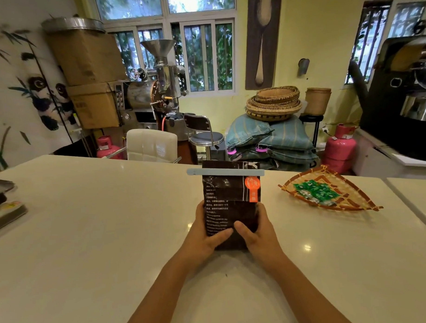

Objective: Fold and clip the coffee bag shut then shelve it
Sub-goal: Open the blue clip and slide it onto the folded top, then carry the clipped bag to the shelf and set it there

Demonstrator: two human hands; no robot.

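Countertop: glossy cream stone surface (89, 238).
Bag: tall dark-brown printed coffee bag (228, 192), upright on countertop, centre.
My hands: left hand (205, 236) and right hand (258, 234) clamped on the bag's lower sides.
Clip: long pale-blue plastic bar (225, 172) across the folded top.

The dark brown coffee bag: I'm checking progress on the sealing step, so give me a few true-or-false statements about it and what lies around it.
1. A pale blue bar clip sits across the folded top of the dark brown coffee bag. True.
2. Only the left hand holds the bag. False: the right hand grips it too.
3. The bag lies flat on the white countertop. False: it stands upright.
4. The woven bamboo tray holds green wrapped sweets. True.
5. The tray is left of the bag. False: it is to the right.
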